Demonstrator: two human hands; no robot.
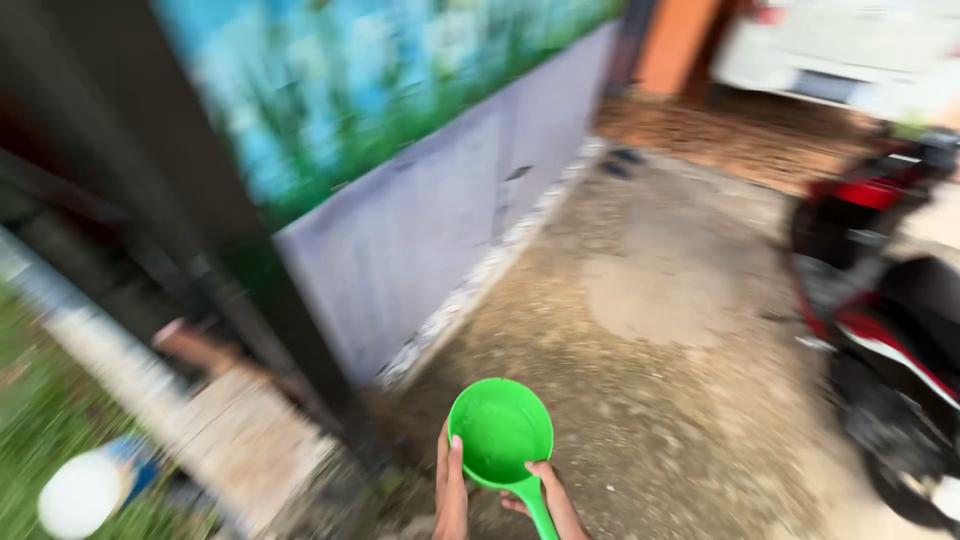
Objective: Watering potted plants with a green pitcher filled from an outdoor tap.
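Green dipper (500,428), held low over the gravel ground (660,330) near the grey wall (440,230), left hand (450,490) clasped on its bowl rim, right hand (548,492) closed round its handle, red motorbike (880,300) well apart.

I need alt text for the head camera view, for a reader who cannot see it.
Two bare hands, left hand and right hand, hold a green plastic dipper over gravelly ground. A grey wall stands to the left and a red and black motorbike is parked on the right.

Two bare hands (452,490), no sleeves, rings or gloves visible.
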